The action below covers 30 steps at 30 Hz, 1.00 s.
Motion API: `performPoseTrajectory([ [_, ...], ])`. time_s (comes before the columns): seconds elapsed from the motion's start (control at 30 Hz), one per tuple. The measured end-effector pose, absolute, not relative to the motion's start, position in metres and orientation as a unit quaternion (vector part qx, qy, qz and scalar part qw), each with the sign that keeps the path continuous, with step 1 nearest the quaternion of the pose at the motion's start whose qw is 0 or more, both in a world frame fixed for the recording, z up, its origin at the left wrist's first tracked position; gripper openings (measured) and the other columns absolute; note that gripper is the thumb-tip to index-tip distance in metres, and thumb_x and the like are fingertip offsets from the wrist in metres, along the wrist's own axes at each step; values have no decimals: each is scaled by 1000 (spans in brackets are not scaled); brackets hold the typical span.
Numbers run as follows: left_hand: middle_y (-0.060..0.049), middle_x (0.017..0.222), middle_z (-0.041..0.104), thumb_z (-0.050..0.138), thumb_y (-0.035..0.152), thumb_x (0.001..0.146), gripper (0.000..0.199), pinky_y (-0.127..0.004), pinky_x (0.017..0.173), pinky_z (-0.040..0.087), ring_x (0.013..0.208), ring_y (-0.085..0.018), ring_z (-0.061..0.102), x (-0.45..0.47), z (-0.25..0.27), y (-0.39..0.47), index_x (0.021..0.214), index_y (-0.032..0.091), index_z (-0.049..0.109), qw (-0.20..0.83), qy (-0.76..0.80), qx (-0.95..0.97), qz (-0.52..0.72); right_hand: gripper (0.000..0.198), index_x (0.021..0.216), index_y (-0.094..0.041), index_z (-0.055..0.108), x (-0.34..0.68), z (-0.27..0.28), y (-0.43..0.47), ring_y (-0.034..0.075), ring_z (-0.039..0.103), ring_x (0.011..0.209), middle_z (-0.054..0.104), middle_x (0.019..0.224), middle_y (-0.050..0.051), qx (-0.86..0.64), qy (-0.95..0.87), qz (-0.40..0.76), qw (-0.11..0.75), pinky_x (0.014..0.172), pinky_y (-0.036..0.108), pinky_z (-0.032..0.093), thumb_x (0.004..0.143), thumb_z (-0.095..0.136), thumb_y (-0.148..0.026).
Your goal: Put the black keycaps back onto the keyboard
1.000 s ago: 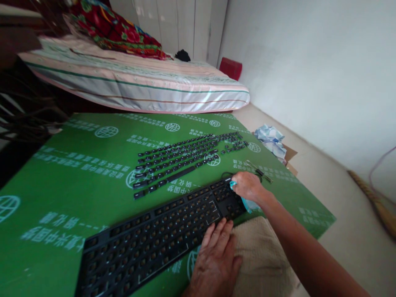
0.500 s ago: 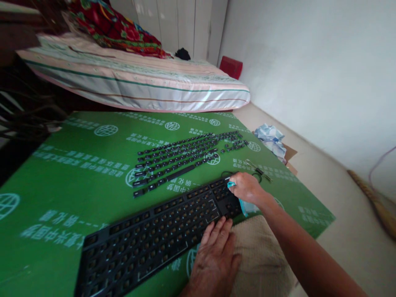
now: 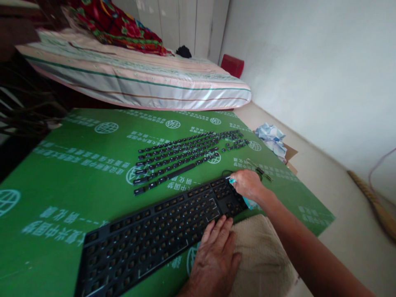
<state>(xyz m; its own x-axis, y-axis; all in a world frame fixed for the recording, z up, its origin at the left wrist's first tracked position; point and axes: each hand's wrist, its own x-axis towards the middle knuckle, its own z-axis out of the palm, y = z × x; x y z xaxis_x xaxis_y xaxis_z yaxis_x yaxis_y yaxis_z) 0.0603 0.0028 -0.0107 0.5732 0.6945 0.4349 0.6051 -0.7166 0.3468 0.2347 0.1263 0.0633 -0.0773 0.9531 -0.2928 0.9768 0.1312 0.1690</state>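
Observation:
A black keyboard (image 3: 148, 231) without its keycaps lies at a slant across the near part of the green table. Outstretched, the fingers of my left hand (image 3: 215, 251) rest on its near edge, with the palm partly over a beige folded towel (image 3: 262, 251). My right hand (image 3: 247, 183) is closed around a turquoise cloth (image 3: 250, 203), at the keyboard's far right end. A bit of the cloth pokes out past the fingertips against the keys' sockets. The rest of the cloth is hidden by the hand.
Loose black keycaps (image 3: 179, 159) lie in rows beyond the keyboard on the green table (image 3: 77, 173). A wire keycap puller (image 3: 260, 169) sits right of them. Crumpled plastic (image 3: 270, 138) lies on the floor past the right edge; a bed (image 3: 139, 82) stands behind.
My right hand has shifted slightly right with the cloth, and less of the hanging cloth shows. My left hand stays in place on the keyboard's edge.

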Motion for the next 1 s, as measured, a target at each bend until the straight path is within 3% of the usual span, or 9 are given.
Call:
performPoseTrajectory([
  [0.4,-6,128,60,54,30,83,26,-39,103,42,120,-21,53,63,-11,2,105,20,64,85,372,879,285,28,89,-17,71,239,73,122,21,64,95,69,99,11,566,799,-40,201,79,26,44,83,44,-14],
  [0.67,-5,129,60,53,29,84,30,-38,103,42,120,-20,52,63,-10,2,111,20,62,93,369,882,278,27,92,-15,71,235,75,123,25,65,97,70,99,16,608,761,-41,221,79,29,46,80,48,-14],
  [1.0,-5,129,60,52,33,85,31,-40,101,44,119,-21,54,64,-12,3,111,20,63,91,373,884,267,27,93,-17,72,238,77,111,25,65,97,71,99,14,628,743,-60,223,79,29,47,79,49,-16],
])
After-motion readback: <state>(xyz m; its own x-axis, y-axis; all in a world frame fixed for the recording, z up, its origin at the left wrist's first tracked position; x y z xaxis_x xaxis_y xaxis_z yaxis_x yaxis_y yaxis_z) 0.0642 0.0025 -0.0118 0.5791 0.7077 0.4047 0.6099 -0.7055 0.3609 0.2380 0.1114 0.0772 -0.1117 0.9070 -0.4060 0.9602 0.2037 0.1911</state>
